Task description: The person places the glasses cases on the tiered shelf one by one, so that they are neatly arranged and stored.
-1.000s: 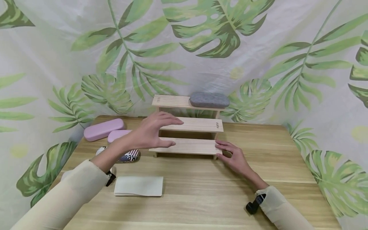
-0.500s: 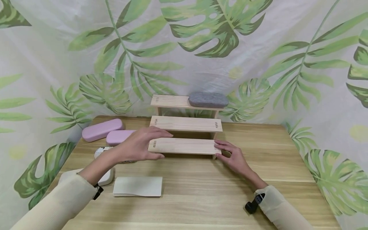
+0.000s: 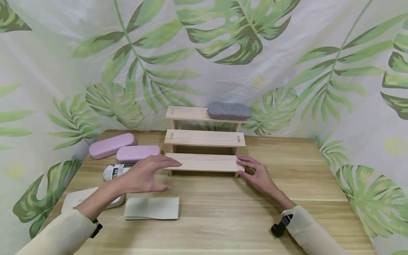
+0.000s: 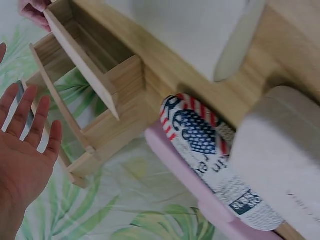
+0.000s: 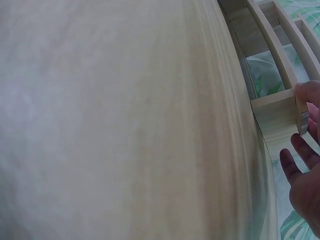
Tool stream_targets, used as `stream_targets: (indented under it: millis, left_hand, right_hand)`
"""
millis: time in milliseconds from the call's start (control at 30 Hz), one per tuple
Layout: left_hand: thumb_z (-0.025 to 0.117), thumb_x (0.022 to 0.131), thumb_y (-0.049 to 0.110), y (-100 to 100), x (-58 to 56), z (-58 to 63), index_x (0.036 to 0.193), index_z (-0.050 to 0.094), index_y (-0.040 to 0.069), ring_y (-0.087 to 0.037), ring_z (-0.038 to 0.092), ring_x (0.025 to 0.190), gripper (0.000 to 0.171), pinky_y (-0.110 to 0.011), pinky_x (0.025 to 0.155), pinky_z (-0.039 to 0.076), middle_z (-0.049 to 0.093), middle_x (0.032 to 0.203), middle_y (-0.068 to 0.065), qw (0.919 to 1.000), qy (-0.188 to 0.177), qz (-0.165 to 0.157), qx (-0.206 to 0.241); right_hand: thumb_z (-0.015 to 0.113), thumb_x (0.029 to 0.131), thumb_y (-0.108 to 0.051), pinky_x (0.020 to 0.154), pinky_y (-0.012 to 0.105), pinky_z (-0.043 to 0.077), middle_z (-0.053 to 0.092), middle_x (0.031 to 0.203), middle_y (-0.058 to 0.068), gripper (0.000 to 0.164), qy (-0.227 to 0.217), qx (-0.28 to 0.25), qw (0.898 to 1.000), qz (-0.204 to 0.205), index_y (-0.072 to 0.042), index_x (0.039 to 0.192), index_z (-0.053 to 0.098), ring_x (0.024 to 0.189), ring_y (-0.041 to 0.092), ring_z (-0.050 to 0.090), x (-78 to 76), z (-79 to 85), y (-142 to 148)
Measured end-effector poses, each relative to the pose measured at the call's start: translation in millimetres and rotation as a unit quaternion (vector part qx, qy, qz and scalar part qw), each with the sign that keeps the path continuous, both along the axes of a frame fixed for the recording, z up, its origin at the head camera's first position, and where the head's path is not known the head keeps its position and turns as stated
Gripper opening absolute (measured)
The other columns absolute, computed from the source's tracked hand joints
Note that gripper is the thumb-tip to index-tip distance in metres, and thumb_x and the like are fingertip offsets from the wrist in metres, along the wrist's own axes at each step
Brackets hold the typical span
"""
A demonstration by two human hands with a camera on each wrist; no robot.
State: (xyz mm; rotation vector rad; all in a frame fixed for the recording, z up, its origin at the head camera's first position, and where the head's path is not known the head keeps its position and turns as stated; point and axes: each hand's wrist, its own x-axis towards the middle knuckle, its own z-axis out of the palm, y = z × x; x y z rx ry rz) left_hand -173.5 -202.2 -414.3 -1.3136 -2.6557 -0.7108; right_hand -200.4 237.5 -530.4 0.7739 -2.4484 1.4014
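A light wooden three-tier display stand [image 3: 207,137] stands near the back of the table. On the right of its top tier lies a grey fabric-like glasses case [image 3: 229,111]. My right hand [image 3: 259,177] grips the right end of the lowest tier, thumb at the front edge and fingers on top. In the right wrist view, the fingers [image 5: 302,145] meet that tier's end. My left hand [image 3: 145,176] hovers with spread fingers and holds nothing, left of the lowest tier. Its forearm partly covers a printed case [image 3: 111,172] with lettering and a stars-and-stripes pattern, plainer in the left wrist view.
Two purple cases [image 3: 111,146] lie at the table's back left. A white case [image 3: 74,199] sits by the left edge, partly under my left arm. In front is a folded pale sheet [image 3: 152,209]. A leaf-patterned curtain [image 3: 204,71] hangs behind the table.
My left hand has moved from in front of the stand down and to the left, uncovering its tiers and more of the purple and white cases. The right hand keeps its place.
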Motion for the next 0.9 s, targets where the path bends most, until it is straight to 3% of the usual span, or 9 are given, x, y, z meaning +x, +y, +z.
stream_targets:
  millis: [267, 500, 733, 900]
  left_hand:
    - [0.096, 0.073, 0.035, -9.3, 9.4, -16.2, 0.136, 0.071, 0.017, -0.028, 0.066, 0.124, 0.070, -0.056, 0.103, 0.052, 0.072, 0.134, 0.000, 0.9999, 0.008, 0.003, -0.007]
    - [0.097, 0.070, 0.042, -19.7, 20.7, -33.4, 0.136, 0.071, 0.020, -0.035, 0.065, 0.126, 0.074, -0.063, 0.103, 0.050, 0.070, 0.136, -0.003, 0.9996, 0.014, 0.009, -0.024]
    - [0.096, 0.068, 0.050, -25.7, 29.2, -43.6, 0.136, 0.070, 0.020, -0.026, 0.067, 0.122, 0.080, -0.053, 0.099, 0.055, 0.071, 0.136, 0.002, 0.9984, 0.009, 0.001, -0.055]
    - [0.096, 0.067, 0.052, -31.2, 34.4, -48.3, 0.138, 0.069, 0.021, -0.025, 0.067, 0.123, 0.082, -0.054, 0.101, 0.053, 0.070, 0.137, 0.005, 0.9978, -0.005, 0.008, -0.066]
  right_hand:
    - [0.083, 0.091, -0.006, 0.115, 0.015, 0.037, 0.067, 0.143, 0.010, 0.038, -0.002, 0.000, 1.000, -0.004, -0.004, 0.128, 0.076, 0.138, 0.035, 0.059, -0.1, -1.7, 1.8]
    - [0.082, 0.091, -0.004, 0.113, 0.015, 0.039, 0.067, 0.143, 0.009, 0.039, 0.000, -0.008, 1.000, 0.001, -0.005, 0.129, 0.076, 0.137, 0.034, 0.059, -1.6, -4.1, 3.1]
    - [0.083, 0.090, -0.003, 0.113, 0.014, 0.039, 0.068, 0.143, 0.012, 0.039, 0.008, -0.009, 1.000, 0.002, -0.003, 0.129, 0.076, 0.136, 0.036, 0.060, -1.8, -4.6, 2.5]
    - [0.083, 0.090, -0.001, 0.111, 0.013, 0.039, 0.067, 0.143, 0.013, 0.040, 0.001, -0.013, 1.000, 0.001, -0.002, 0.129, 0.075, 0.137, 0.036, 0.058, -1.4, -3.1, 1.6]
